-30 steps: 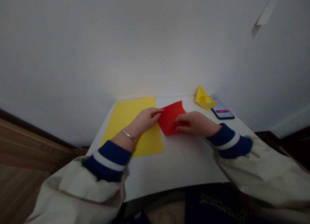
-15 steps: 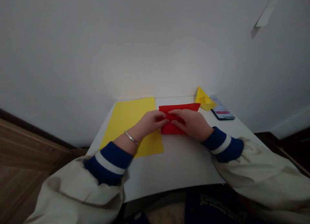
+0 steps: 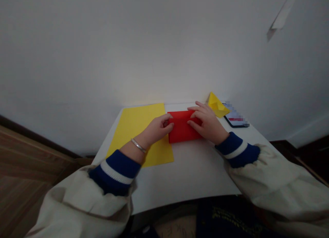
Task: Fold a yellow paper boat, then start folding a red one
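Note:
A folded sheet of red paper (image 3: 180,130) lies between my hands, its left edge overlapping a yellow sheet. My left hand (image 3: 159,127) pinches the left edge of the red paper between thumb and bent fingers; a silver bangle is on that wrist. My right hand (image 3: 207,123) grips the right part of the red paper, thumb and index finger on its face. Its other fingers spread past the top edge. The paper's right end is hidden under this hand.
The flat yellow sheet (image 3: 136,128) lies to the left on the white table (image 3: 185,176). A folded yellow paper boat (image 3: 218,106) stands at the back right, next to a phone (image 3: 235,118). A pale wall (image 3: 159,52) rises directly behind the table.
My right hand has shifted slightly right and up, its fingers now more spread. The red paper's right corner no longer shows past it. My left hand has moved slightly left along with the paper's edge.

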{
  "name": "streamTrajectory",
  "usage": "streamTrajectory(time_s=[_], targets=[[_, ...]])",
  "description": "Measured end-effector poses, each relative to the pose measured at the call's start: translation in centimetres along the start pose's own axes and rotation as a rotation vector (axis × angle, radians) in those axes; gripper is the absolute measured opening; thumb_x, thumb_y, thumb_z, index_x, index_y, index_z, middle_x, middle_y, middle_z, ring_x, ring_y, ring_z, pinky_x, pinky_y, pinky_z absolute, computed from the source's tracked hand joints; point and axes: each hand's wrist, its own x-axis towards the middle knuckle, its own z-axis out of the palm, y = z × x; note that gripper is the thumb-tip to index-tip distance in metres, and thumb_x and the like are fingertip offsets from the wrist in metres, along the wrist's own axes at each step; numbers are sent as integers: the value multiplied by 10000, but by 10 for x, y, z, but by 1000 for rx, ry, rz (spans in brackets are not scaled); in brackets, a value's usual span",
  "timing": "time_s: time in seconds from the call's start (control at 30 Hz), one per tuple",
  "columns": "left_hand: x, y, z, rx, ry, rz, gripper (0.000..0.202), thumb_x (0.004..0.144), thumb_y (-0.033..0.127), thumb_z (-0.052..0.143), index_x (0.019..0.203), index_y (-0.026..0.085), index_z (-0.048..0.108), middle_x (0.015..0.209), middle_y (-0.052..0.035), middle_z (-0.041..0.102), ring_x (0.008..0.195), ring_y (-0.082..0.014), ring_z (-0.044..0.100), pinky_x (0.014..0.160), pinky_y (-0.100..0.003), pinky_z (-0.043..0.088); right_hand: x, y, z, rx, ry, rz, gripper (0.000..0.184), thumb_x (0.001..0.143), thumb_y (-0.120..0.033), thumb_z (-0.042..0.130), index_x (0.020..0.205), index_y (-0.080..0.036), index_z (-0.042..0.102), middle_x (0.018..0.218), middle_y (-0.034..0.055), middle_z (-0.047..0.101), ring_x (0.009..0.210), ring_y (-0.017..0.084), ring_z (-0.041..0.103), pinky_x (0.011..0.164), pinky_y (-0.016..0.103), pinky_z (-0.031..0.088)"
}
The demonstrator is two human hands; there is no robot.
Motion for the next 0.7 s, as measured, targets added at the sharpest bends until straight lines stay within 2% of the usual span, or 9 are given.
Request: streamTrajectory(time_s=[0.1, 0.17, 0.27, 0.37, 0.5, 0.6, 0.7], targets=[[-1, 3, 1, -127, 30, -13, 153, 770, 137, 532, 895, 197, 466, 689, 53, 505, 592, -90, 481, 534, -190, 376, 1, 0, 1, 22, -28, 42, 126, 844, -285, 579, 750, -205, 553, 920, 85, 656, 991, 260, 573, 878, 438, 431], [-1, 6, 2, -239, 11, -29, 224, 798, 144, 518, 988, 212, 421, 701, 55, 529, 576, -84, 503, 517, -175, 375, 2, -1, 0, 3, -31, 67, 133, 840, -289, 588, 746, -202, 551, 815, 71, 632, 825, 229, 569, 766, 385, 448], [-1, 9, 3, -308, -37, -48, 291, 852, 175, 490, 1120, 209, 382, 749, 24, 597, 606, -97, 560, 527, -184, 416, 1, 0, 0, -16, -8, 90, 112, 825, -286, 610, 768, -201, 564, 774, 58, 621, 753, 214, 548, 716, 362, 439], [0, 7, 2, -183, 0, -9, 248, 874, 192, 491, 1120, 179, 462, 730, 9, 606, 601, -97, 552, 511, -181, 413, 0, 2, 3, -32, 38, 99, 93, 816, -282, 621, 788, -206, 576, 778, 52, 637, 769, 218, 558, 797, 396, 443], [1, 3, 1, 8, 87, 75, 191, 878, 203, 501, 1041, 165, 594, 789, -17, 634, 656, -100, 558, 544, -191, 442, -2, 4, 6, -36, 76, 100, 87, 820, -290, 619, 798, -217, 579, 779, 28, 658, 786, 205, 588, 994, 470, 360], [1, 4, 1, 22, 110, 79, 225, 882, 201, 493, 1059, 168, 627, 838, -29, 661, 666, -97, 574, 576, -201, 481, -2, 5, 7, -25, 71, 113, 82, 824, -294, 613, 816, -218, 583, 791, 25, 666, 795, 200, 602, 1021, 479, 341], [-1, 8, 0, 22, 113, 39, 296, 884, 213, 506, 1160, 177, 608, 718, 3, 632, 580, -85, 552, 550, -194, 493, -2, 5, 7, -14, 60, 129, 73, 826, -288, 608, 824, -218, 588, 803, 29, 672, 796, 199, 606, 1024, 482, 340]])
